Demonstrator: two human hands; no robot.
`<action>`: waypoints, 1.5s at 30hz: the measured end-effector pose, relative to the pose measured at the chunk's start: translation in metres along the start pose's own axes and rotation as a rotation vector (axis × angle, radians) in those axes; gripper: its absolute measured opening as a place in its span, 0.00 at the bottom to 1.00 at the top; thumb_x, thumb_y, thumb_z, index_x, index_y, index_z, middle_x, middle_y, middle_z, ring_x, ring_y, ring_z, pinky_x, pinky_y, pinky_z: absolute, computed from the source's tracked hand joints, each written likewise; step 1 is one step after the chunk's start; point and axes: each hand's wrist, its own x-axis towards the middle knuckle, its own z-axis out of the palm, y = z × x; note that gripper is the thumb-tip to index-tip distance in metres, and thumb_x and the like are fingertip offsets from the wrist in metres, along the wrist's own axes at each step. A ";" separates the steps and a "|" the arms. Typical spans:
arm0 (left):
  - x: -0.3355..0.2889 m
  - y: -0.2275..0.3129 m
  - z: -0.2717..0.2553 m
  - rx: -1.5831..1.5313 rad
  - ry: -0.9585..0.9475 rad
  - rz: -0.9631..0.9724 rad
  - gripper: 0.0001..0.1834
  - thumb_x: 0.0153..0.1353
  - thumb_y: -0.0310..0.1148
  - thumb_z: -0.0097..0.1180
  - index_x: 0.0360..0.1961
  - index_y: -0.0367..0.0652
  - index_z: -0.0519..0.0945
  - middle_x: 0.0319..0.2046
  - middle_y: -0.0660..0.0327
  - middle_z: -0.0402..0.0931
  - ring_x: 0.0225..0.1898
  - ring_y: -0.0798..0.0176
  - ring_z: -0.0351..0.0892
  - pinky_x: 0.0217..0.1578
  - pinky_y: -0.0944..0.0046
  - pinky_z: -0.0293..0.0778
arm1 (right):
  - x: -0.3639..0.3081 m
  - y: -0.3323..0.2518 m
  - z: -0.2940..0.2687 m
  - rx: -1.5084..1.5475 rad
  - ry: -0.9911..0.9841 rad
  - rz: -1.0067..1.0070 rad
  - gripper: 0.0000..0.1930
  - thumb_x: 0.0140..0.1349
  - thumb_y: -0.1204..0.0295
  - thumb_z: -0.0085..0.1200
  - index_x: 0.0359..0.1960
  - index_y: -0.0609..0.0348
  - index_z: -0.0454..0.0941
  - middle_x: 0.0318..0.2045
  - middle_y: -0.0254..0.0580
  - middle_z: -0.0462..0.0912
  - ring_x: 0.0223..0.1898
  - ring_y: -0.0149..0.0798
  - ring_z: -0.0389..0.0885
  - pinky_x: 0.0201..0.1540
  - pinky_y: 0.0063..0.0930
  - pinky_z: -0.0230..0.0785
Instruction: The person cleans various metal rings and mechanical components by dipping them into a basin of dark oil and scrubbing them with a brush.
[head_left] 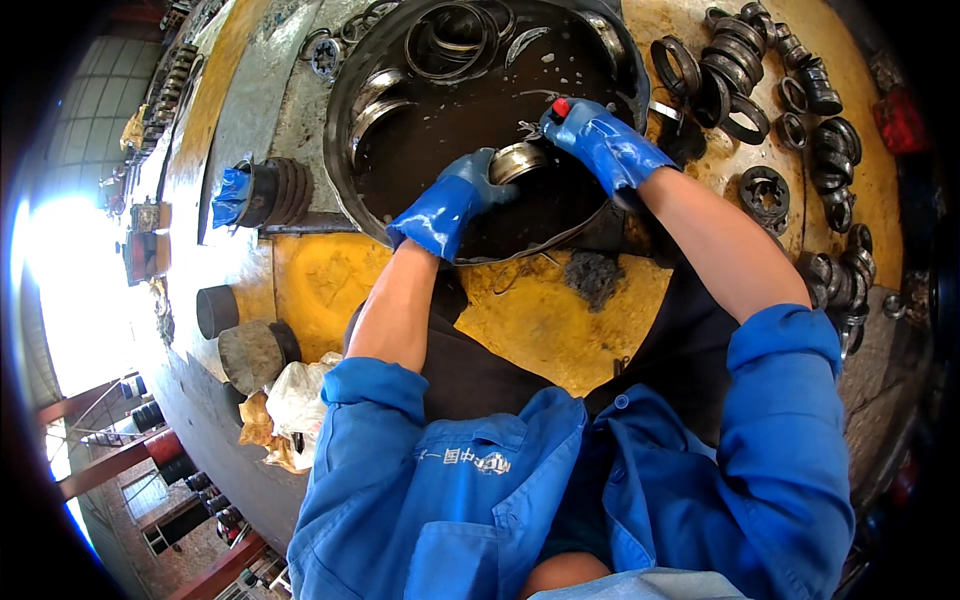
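Note:
Both my hands wear blue rubber gloves and work over a large round basin (333, 140) of dark liquid. My left hand (468, 190) is closed on a shiny metal ring (517, 162), holding it just above or at the liquid. My right hand (592, 138) is closed around a red-handled tool (561, 106) beside the ring; its working end is too small to make out. Thin metal rings (450, 45) lie at the basin's far side, and wider rings (375, 115) rest against its left wall.
Dark metal rings (735, 60) stand in rows on the yellow surface at right, near a slotted round part (765, 195). At left are a stack of rings (290, 192), a short cylinder (250, 355) and a white plastic bag (298, 400). A dark fibrous clump (592, 278) lies before the basin.

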 end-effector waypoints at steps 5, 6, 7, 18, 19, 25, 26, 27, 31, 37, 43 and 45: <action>-0.002 -0.001 -0.004 0.276 -0.018 -0.069 0.36 0.49 0.50 0.74 0.56 0.40 0.81 0.50 0.43 0.84 0.53 0.41 0.83 0.54 0.50 0.77 | -0.037 -0.050 -0.016 -0.070 -0.123 -0.070 0.19 0.66 0.52 0.56 0.49 0.48 0.85 0.45 0.51 0.88 0.47 0.55 0.86 0.54 0.42 0.78; 0.000 -0.003 -0.004 0.276 -0.018 -0.065 0.36 0.49 0.50 0.74 0.56 0.40 0.81 0.50 0.43 0.84 0.53 0.41 0.83 0.54 0.50 0.77 | -0.041 -0.051 -0.015 -0.071 -0.119 -0.068 0.19 0.66 0.52 0.56 0.49 0.48 0.85 0.45 0.51 0.88 0.47 0.55 0.86 0.54 0.42 0.78; 0.001 -0.008 -0.006 0.268 -0.027 -0.045 0.37 0.49 0.52 0.73 0.57 0.41 0.81 0.51 0.44 0.84 0.55 0.42 0.82 0.56 0.50 0.77 | -0.045 -0.052 -0.015 -0.031 -0.104 -0.153 0.18 0.65 0.52 0.56 0.48 0.46 0.86 0.44 0.49 0.88 0.46 0.54 0.86 0.53 0.42 0.79; -0.024 -0.030 -0.015 -0.108 -0.036 0.184 0.39 0.50 0.44 0.76 0.63 0.40 0.78 0.55 0.46 0.83 0.56 0.45 0.83 0.57 0.52 0.77 | -0.075 -0.080 -0.030 0.196 -0.140 -0.316 0.12 0.63 0.57 0.60 0.41 0.49 0.86 0.35 0.47 0.88 0.38 0.49 0.88 0.47 0.38 0.79; -0.028 -0.034 -0.022 -0.192 -0.103 0.103 0.40 0.51 0.39 0.76 0.64 0.38 0.76 0.55 0.48 0.83 0.57 0.52 0.82 0.58 0.55 0.76 | -0.065 -0.068 -0.027 0.189 -0.138 -0.292 0.14 0.63 0.56 0.60 0.41 0.50 0.85 0.35 0.47 0.89 0.39 0.50 0.88 0.48 0.38 0.79; -0.035 -0.030 -0.029 -0.294 -0.190 -0.057 0.42 0.51 0.35 0.77 0.67 0.35 0.74 0.56 0.51 0.82 0.56 0.59 0.80 0.59 0.59 0.74 | -0.031 -0.018 0.008 0.042 -0.128 -0.008 0.22 0.62 0.51 0.60 0.47 0.55 0.85 0.43 0.53 0.88 0.47 0.54 0.86 0.55 0.40 0.77; -0.025 -0.043 -0.023 -0.276 -0.162 -0.016 0.42 0.51 0.37 0.77 0.66 0.35 0.75 0.56 0.51 0.82 0.56 0.59 0.80 0.58 0.59 0.75 | -0.027 -0.016 0.011 0.031 -0.120 0.036 0.24 0.62 0.50 0.60 0.49 0.55 0.85 0.46 0.54 0.88 0.49 0.55 0.86 0.56 0.41 0.77; -0.022 -0.045 -0.020 -0.262 -0.138 0.022 0.41 0.50 0.38 0.77 0.65 0.35 0.75 0.55 0.51 0.82 0.55 0.58 0.81 0.57 0.59 0.75 | -0.026 -0.021 0.010 -0.043 -0.155 0.059 0.25 0.63 0.49 0.58 0.51 0.57 0.84 0.48 0.56 0.87 0.50 0.57 0.85 0.57 0.41 0.76; -0.009 -0.047 -0.008 -0.272 -0.138 -0.042 0.40 0.51 0.40 0.77 0.63 0.36 0.77 0.55 0.51 0.82 0.53 0.58 0.81 0.55 0.58 0.75 | -0.038 -0.038 0.000 -0.011 -0.141 0.067 0.23 0.64 0.50 0.57 0.51 0.54 0.85 0.48 0.53 0.87 0.49 0.56 0.85 0.56 0.42 0.76; 0.008 -0.032 0.012 -0.167 0.052 -0.014 0.33 0.53 0.46 0.75 0.58 0.41 0.81 0.53 0.47 0.85 0.55 0.47 0.83 0.56 0.52 0.76 | -0.070 -0.077 -0.018 0.019 0.016 -0.328 0.13 0.64 0.56 0.57 0.44 0.43 0.87 0.39 0.42 0.89 0.42 0.48 0.87 0.50 0.39 0.79; -0.005 -0.023 -0.001 -0.149 -0.003 0.084 0.40 0.50 0.41 0.77 0.64 0.40 0.77 0.54 0.46 0.84 0.56 0.48 0.83 0.58 0.54 0.75 | -0.074 -0.091 -0.029 0.070 0.010 -0.263 0.15 0.63 0.54 0.59 0.43 0.48 0.86 0.36 0.44 0.89 0.39 0.48 0.88 0.47 0.39 0.79; -0.018 -0.033 -0.013 -0.178 -0.090 0.062 0.47 0.46 0.42 0.79 0.67 0.38 0.73 0.58 0.44 0.81 0.60 0.48 0.80 0.62 0.54 0.73 | -0.066 -0.088 -0.036 0.089 -0.009 -0.152 0.17 0.64 0.53 0.59 0.41 0.53 0.86 0.37 0.50 0.89 0.41 0.52 0.88 0.49 0.39 0.80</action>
